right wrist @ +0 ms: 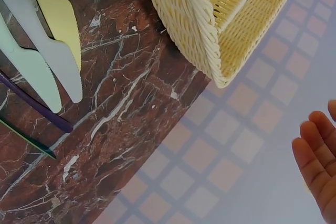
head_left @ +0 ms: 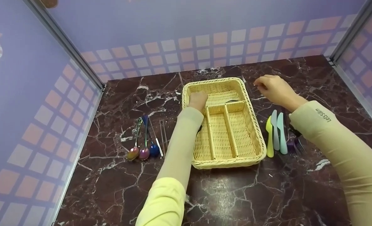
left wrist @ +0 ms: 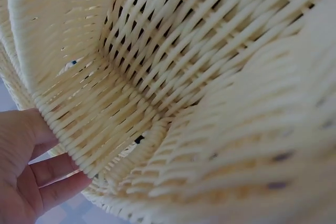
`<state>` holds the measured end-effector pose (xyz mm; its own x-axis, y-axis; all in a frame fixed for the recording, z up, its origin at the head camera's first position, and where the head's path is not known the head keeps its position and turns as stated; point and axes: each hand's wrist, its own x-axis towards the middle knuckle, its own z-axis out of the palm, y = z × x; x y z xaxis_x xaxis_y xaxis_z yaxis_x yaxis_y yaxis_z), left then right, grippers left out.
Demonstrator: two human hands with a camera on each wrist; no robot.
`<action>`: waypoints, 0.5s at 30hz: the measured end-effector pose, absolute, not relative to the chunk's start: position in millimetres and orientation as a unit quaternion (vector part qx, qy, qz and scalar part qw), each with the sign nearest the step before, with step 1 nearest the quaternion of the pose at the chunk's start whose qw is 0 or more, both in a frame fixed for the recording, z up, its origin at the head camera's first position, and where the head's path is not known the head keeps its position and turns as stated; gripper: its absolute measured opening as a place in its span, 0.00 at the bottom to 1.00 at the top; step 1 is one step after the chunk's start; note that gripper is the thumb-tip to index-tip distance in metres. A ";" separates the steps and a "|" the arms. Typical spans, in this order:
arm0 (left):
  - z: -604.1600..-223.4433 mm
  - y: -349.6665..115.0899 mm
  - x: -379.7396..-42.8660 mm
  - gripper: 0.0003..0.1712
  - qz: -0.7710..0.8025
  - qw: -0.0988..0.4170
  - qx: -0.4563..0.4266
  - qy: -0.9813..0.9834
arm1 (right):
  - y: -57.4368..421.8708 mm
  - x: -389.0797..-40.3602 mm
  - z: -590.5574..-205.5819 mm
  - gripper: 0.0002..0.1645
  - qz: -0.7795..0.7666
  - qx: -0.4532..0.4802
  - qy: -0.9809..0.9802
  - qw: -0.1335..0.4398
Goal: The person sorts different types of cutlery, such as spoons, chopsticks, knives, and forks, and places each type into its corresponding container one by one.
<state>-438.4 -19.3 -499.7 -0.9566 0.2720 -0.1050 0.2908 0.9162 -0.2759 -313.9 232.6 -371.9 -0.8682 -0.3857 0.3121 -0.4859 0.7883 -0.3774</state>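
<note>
A cream woven basket [head_left: 226,163] with a back compartment and three long front ones stands mid-table. My left hand [head_left: 198,99] is inside it, at the cross divider; in the left wrist view its thumb and fingers [left wrist: 65,190] pinch the divider's woven edge [left wrist: 71,140]. To the right of the basket, my right hand [head_left: 275,89] hovers over the table, holding nothing, its fingers loosely bent. A small dark object [head_left: 232,101] shows behind the cross divider, and another [head_left: 200,128] is partly hidden by the left forearm.
Left of the basket lie a gold spoon [head_left: 133,153], a purple spoon [head_left: 144,153], a blue spoon [head_left: 154,150] and thin sticks [head_left: 159,147]. On the right are yellow [head_left: 269,141], grey [head_left: 275,131] and mint [head_left: 281,135] knives beside dark forks [head_left: 298,145]. Patterned walls [head_left: 204,44] enclose the marble table.
</note>
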 end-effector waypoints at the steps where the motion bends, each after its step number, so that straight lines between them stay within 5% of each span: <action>1: -479.2 -18.0 -424.5 0.14 -0.131 0.044 0.142 0.980 | 233.7 -313.6 -371.6 0.13 0.227 0.231 -0.940 0.107; 9: -378.1 -31.8 -366.6 0.19 0.125 -0.061 0.182 0.973 | 243.1 -306.2 -353.0 0.16 0.261 0.187 -0.940 0.112; 15: -347.6 -68.6 -319.2 0.19 0.223 -0.166 0.201 0.939 | 265.0 -298.1 -345.7 0.16 0.292 0.117 -0.939 0.139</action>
<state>-319.2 -68.6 -347.6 -0.8642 0.3033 0.4014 0.4515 0.8195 0.3529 -298.1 265.0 -345.7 -0.9338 -0.1393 0.3296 -0.3018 0.8016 -0.5161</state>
